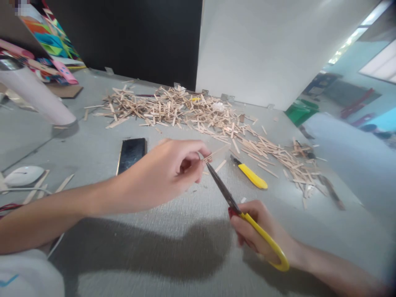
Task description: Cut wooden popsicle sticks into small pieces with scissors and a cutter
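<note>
Between the thumb and fingers of my left hand [173, 171] is a thin wooden stick [218, 152], its free end pointing up to the right. My right hand [262, 229] grips a pair of scissors [224, 190] with yellow handles. The dark blades look closed or nearly so, and their tips are right at the stick by my left fingertips; whether they touch it I cannot tell. A yellow utility knife [252, 175] lies on the table just beyond the scissors. Behind my left wrist rests a black phone [132, 154], partly covered by the hand.
A heap of wooden sticks [167, 108] spreads along the back of the grey table [148, 255] and trails to the right. At left are a pale tumbler [40, 95] and a white mouse [24, 175]. Black and white panels stand behind; a green bin [301, 111] is beyond the table.
</note>
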`<state>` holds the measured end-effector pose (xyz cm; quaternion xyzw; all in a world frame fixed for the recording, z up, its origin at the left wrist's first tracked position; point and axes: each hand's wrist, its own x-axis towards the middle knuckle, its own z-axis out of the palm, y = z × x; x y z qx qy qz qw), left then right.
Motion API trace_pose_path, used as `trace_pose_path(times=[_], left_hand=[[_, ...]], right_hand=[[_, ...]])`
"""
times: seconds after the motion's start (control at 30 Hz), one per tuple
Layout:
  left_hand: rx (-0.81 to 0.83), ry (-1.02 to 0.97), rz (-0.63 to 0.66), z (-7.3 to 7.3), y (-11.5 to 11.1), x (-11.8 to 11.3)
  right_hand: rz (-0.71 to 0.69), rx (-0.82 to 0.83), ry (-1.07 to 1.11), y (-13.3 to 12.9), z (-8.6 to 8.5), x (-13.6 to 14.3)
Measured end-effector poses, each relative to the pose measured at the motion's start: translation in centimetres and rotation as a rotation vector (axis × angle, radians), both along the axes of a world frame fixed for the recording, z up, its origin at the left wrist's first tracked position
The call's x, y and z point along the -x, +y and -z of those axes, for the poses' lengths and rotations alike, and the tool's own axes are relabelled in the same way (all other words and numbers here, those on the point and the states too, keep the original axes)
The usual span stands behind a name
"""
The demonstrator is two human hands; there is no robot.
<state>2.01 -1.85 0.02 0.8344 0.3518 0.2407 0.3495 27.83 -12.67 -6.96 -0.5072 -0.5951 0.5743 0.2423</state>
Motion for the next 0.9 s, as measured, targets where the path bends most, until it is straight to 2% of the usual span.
trace_pose_path(times=[0.07,0.13,0.27,0.43,0.57,0.9], left_hand=[[0.177,-0.032,0.033,-0.3,0.1,-0.1],[0.242,-0.065,0.025,-0.5,0.1,-0.2],[0.201,-0.11,-0.026,-0.4,0.1,0.0],[0.253,-0.08,0.035,-0.3,0.1,0.0],[0.205,-0.064,0.032,-0.4,0.0,-0.2],[0.098,0.005,0.02,-0.2,-0.1,0.1]], right_hand=[[-0.009,-0.023,-0.023,0.0,0.2,-0.2],[-0.009,-0.035,-0.035,0.0,0.6,-0.4],[0.023,-0.097,-0.045,-0.1,1.2,-0.7],[0.007,-0.12,-0.057,-0.2,0.9,-0.8],[-0.011,-0.163,-0.108,-0.2,0.7,-0.7],[0.006,-0.134,-0.088,-0.2,1.3,-1.0]])
